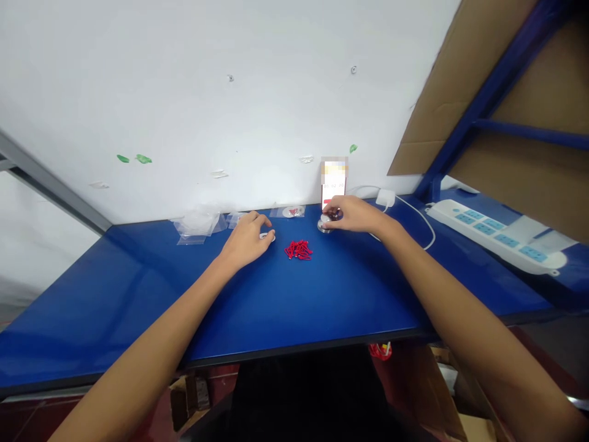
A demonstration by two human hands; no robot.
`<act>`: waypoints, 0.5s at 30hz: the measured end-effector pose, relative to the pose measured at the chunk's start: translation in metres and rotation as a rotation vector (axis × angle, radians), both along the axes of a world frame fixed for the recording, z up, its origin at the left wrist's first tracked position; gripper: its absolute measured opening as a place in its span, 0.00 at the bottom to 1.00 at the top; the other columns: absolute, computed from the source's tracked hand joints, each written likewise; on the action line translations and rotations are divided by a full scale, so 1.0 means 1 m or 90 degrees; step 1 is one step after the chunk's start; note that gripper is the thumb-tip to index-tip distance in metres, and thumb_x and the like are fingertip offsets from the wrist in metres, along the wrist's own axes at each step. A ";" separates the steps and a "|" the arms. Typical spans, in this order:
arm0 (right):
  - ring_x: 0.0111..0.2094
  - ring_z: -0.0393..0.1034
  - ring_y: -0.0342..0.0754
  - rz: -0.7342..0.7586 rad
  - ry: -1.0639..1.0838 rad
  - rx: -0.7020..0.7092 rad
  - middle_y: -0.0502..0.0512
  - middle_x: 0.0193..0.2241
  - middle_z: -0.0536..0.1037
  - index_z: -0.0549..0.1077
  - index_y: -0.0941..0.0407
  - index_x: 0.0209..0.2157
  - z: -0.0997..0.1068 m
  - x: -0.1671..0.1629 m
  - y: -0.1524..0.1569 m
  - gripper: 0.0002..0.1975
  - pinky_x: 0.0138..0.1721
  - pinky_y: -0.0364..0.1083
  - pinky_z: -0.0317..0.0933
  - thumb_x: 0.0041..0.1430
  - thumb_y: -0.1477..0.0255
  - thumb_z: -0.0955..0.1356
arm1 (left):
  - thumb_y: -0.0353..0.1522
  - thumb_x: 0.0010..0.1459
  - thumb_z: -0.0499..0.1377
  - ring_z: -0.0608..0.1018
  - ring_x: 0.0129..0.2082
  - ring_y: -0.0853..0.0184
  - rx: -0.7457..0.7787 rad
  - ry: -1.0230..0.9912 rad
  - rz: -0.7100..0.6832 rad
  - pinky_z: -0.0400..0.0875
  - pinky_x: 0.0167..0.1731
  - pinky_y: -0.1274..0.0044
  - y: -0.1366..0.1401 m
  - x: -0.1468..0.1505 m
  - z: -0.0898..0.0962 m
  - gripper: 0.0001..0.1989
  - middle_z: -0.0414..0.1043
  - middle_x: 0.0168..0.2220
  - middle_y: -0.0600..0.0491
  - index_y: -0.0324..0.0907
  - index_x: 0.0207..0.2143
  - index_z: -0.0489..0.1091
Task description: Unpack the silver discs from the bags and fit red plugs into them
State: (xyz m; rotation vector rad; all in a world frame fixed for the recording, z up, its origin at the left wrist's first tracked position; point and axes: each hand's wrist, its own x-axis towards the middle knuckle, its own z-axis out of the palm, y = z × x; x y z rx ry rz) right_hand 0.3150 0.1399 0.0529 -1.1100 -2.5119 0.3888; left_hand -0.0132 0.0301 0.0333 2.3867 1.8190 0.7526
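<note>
Our left hand [246, 240] lies flat, fingertips pinning a small white disc [267, 236] to the blue table [322, 294] — steadying it. Our right hand [352, 215] grips a small round metal piece [326, 224] near the red cords [299, 250] — all close by.

A small, flat, white round disc [267, 236] is seen lying on the blue table top, mostly covered by the fingertips of the left hand [246, 239] — only its right edge is left showing. Well apart to the right, a short stack of round silvery-white discs [324, 224] is set upright on the same surface, close to the back wall. Its top is gripped by the fingers of the right hand [352, 215], and something dark red is glimpsed there — what it is cannot be told. Both items are kept flat, neither tilted.
</note>
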 end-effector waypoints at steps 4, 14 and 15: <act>0.38 0.77 0.57 0.014 0.011 0.002 0.59 0.39 0.83 0.82 0.53 0.43 -0.008 0.000 0.005 0.17 0.38 0.54 0.67 0.58 0.57 0.78 | 0.41 0.70 0.60 0.77 0.51 0.50 -0.013 -0.017 -0.008 0.72 0.54 0.56 0.003 -0.003 -0.003 0.11 0.74 0.48 0.44 0.43 0.46 0.76; 0.51 0.78 0.65 0.015 0.007 0.032 0.62 0.52 0.82 0.82 0.50 0.53 -0.010 0.005 0.007 0.24 0.50 0.62 0.72 0.60 0.51 0.77 | 0.47 0.66 0.63 0.77 0.54 0.47 -0.026 -0.041 -0.032 0.72 0.56 0.55 0.007 -0.011 -0.004 0.19 0.74 0.51 0.42 0.44 0.50 0.76; 0.51 0.78 0.65 0.012 0.020 0.035 0.62 0.53 0.82 0.82 0.50 0.53 -0.008 0.005 0.007 0.24 0.51 0.62 0.72 0.61 0.51 0.77 | 0.48 0.65 0.64 0.76 0.56 0.45 -0.035 -0.031 -0.038 0.72 0.57 0.55 0.007 -0.012 -0.004 0.21 0.73 0.52 0.42 0.44 0.51 0.76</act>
